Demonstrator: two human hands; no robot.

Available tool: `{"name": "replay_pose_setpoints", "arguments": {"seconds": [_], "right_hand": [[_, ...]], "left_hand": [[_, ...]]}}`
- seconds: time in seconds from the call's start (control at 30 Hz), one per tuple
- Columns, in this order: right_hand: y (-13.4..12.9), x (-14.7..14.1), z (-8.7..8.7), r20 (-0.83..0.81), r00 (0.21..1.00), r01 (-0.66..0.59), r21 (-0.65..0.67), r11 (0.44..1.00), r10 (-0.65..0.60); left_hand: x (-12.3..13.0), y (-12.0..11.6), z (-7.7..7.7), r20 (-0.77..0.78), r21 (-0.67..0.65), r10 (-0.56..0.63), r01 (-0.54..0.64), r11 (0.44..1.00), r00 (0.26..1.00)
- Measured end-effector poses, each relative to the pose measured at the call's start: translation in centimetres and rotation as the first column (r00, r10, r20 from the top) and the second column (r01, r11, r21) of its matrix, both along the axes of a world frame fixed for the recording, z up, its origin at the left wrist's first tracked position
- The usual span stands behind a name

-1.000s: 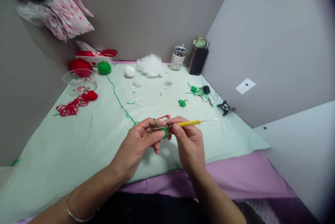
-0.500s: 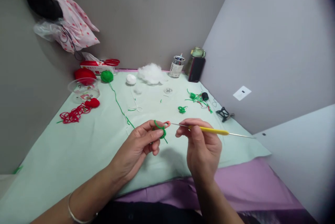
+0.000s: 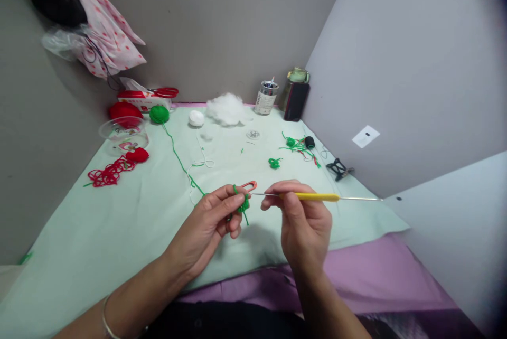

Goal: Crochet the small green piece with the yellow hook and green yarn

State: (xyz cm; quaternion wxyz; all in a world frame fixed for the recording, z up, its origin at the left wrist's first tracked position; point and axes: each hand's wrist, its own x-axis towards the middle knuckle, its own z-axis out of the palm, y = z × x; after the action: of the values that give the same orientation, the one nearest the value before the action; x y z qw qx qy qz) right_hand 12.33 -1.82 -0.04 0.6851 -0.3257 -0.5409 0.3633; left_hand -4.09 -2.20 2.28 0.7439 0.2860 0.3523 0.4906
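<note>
One yellow hook, crosswise, left end toward crochet

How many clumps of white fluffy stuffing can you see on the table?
2: a big one at the back, between the white yarn ball and the pen tin, and a small tuft in front of that ball. The hands could hide more.

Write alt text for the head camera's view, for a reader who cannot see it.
A person's left hand pinches a small green yarn piece while the right hand holds a yellow-handled hook pointing towards it. Farther back on the pale green cloth lie a green yarn ball, a white yarn ball, fluffy white stuffing and tangled red yarn.
</note>
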Motion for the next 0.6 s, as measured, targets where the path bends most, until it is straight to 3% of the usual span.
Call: {"name": "replay_pose_setpoints", "arguments": {"seconds": [0.6], "right_hand": [[-0.04, 0.00, -0.12, -0.017, 0.996, -0.084, -0.015, 0.996, 0.084]], "left_hand": [[0.03, 0.03, -0.13, 0.014, 0.001, -0.006, 0.006, 1.000, 1.000]]}}
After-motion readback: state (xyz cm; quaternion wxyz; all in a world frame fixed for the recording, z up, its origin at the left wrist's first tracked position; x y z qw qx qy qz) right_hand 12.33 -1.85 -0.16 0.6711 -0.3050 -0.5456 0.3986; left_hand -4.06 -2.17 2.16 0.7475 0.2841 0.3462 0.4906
